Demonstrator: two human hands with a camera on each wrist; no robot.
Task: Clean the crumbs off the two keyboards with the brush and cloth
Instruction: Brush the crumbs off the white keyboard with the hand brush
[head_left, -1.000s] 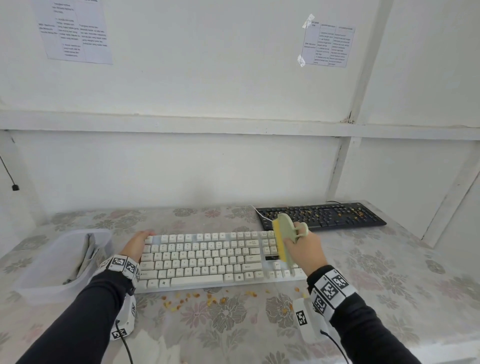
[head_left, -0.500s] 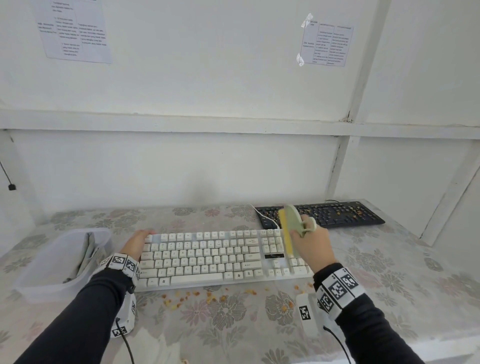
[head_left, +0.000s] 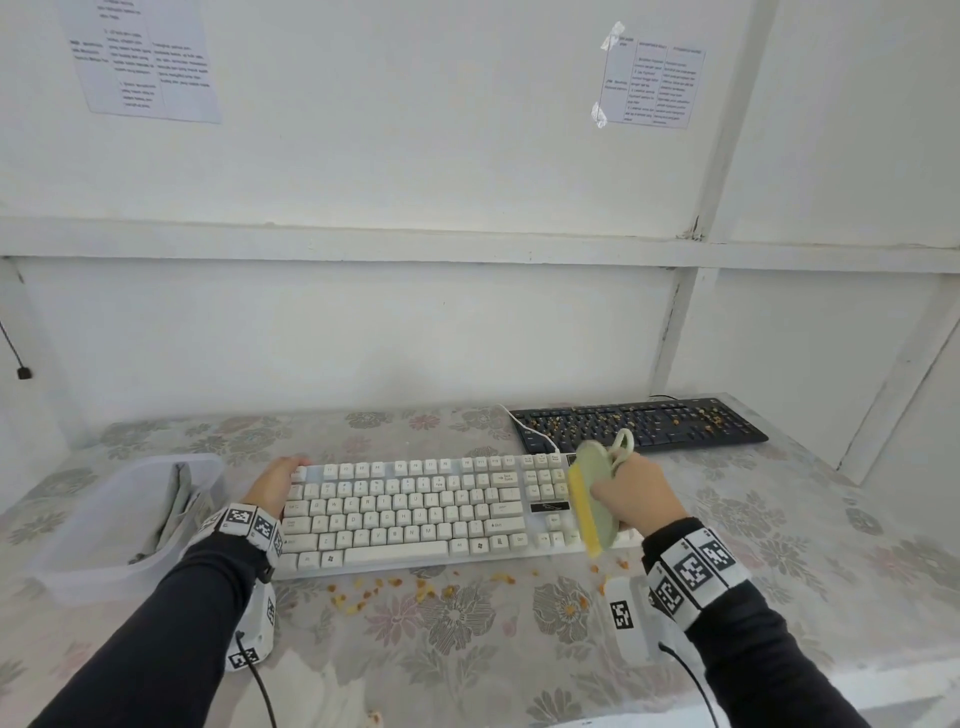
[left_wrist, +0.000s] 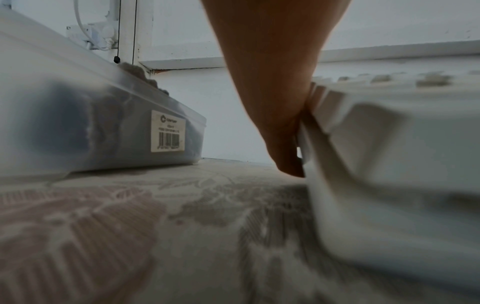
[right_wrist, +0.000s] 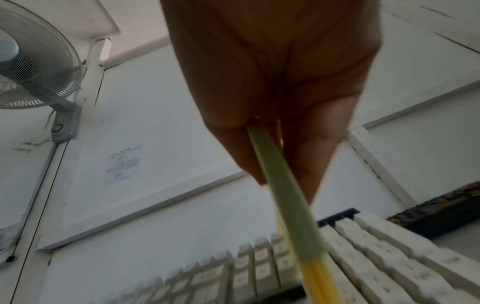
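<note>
**A:** What's on my feed, biggest first?

**B:** I see the desk (head_left: 779, 519) with its flowered cover filling the lower half of the head view. At lower centre lies the white keyboard (head_left: 415, 514), and at centre right, well behind it, the black keyboard (head_left: 639, 423), its keys strewn with orange crumbs. At the left edge sits a translucent plastic bin (head_left: 104, 545) with the grey cloth (head_left: 174, 512) inside it.

**A:** And my hands?

**B:** My left hand (head_left: 275, 483) rests on the white keyboard's upper left corner; in the left wrist view the fingers (left_wrist: 283, 148) run down against that end of the keyboard, but I cannot tell whether they curl round it. My right hand (head_left: 631, 499) is closed round the pale green brush (head_left: 597, 493), whose yellow bristles (head_left: 584, 514) face left and touch the number pad at the keyboard's right end. The right wrist view shows the fingers (right_wrist: 311, 160) wrapped round its handle.

**A:** The small bits?

**B:** Crumbs (head_left: 395, 590) lie scattered on the desk just below the white keyboard's front edge, a few more beside my right wrist.
</note>
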